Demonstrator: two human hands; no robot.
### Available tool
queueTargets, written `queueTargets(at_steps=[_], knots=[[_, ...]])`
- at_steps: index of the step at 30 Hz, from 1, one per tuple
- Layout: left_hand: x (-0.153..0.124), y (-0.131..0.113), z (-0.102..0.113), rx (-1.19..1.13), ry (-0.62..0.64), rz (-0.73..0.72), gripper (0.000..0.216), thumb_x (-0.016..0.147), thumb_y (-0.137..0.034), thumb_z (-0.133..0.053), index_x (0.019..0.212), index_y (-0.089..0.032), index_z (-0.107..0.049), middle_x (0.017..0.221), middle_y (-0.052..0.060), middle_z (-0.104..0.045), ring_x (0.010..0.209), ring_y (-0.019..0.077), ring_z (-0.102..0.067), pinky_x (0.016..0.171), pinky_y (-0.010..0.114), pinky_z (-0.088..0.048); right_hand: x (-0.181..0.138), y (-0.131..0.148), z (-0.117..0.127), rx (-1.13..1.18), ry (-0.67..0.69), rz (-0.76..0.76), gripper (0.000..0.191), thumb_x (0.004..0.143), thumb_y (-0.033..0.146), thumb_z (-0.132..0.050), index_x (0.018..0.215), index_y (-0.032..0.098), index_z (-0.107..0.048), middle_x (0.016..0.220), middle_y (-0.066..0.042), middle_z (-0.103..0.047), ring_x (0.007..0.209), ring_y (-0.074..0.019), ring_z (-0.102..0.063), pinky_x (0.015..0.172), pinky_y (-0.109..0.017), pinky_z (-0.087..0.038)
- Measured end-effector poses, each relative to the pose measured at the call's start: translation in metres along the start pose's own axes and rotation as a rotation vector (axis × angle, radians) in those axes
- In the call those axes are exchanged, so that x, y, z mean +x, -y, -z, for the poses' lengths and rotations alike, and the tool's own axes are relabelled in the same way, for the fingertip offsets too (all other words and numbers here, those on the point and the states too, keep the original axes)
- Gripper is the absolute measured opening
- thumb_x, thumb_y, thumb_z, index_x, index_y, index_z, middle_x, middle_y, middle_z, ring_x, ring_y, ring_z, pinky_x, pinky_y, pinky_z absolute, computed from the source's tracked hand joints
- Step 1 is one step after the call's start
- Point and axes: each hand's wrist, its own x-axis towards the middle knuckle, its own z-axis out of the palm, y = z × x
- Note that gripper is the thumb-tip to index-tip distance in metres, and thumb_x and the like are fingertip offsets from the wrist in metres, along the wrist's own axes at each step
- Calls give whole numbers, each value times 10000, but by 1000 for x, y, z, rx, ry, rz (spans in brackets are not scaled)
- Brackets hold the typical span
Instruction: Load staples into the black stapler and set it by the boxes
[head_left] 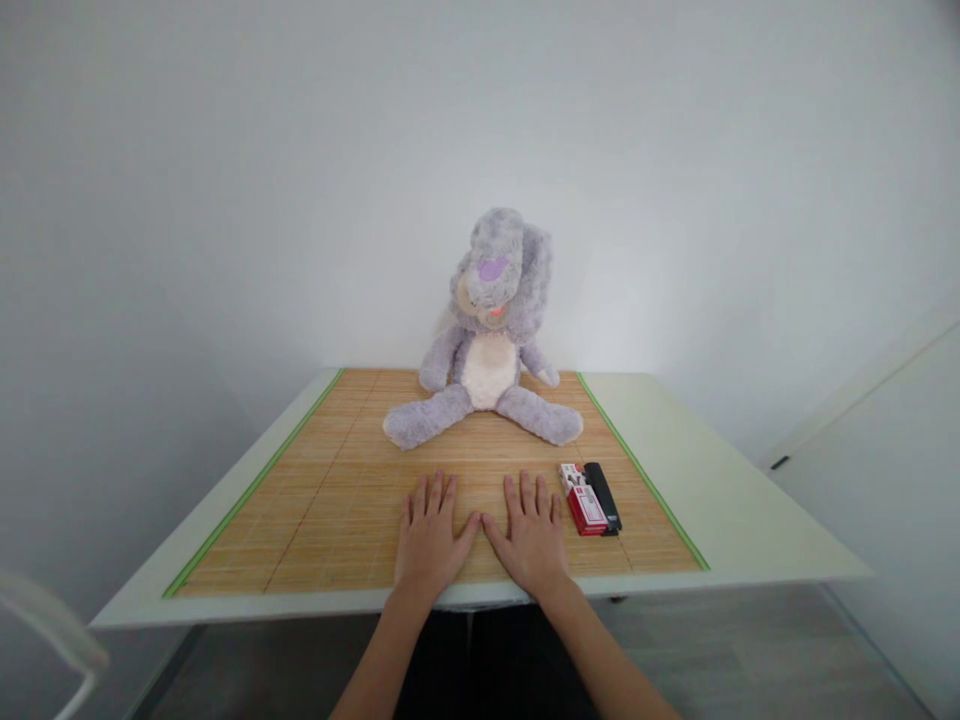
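Note:
My left hand [431, 540] lies flat on the bamboo mat [330, 500], palm down with fingers stretched out. Beside it my right hand [531, 538] rests the same way, and the two thumbs nearly meet. Neither holds anything. Just right of my right hand is a small red and white box [585, 502]. Against the box's right side lies a black stapler-like object [603, 497]; its exact kind is hard to make out. Beyond my hands sits a grey plush toy with long floppy ears [490, 340], its legs spread on the mat.
The mat has green edging and covers much of a white table [705, 470]. A white wall [300, 180] stands right behind the plush toy. At lower left a blurred white curved object [56, 630] juts into view. A white panel with a black handle [780, 463] is at the right.

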Motion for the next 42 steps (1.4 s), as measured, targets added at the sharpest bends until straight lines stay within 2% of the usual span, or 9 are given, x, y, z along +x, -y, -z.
queueTargets(at_steps=[22,30,42], knots=[[-1,-9,2,-10,-9,40,688,985,-578,-423,1591,-255,-369,1696,81,-278,1570,372,-195,1251,613,-155,0,0,-3,23,-46,-12,765,991,657,-379,1632,250,-283,1720,-99,-176,1587,-381,-101,1235,-629,-39],[-1,-7,3,-22,-5,33,709,984,-623,-396,1594,-265,-362,1701,72,-265,1572,373,-186,1251,619,-153,0,1,-1,-13,-41,-3,761,994,661,-355,1633,255,-276,1717,-101,-194,1583,-382,-121,1231,-638,-59],[-2,-9,6,-47,9,50,721,977,-624,-413,1602,-272,-339,1702,70,-264,1577,365,-170,1263,613,-125,0,1,-3,-45,-22,-4,761,1002,651,-358,1640,251,-249,1724,-94,-161,1589,-369,-90,1241,-626,-22]])
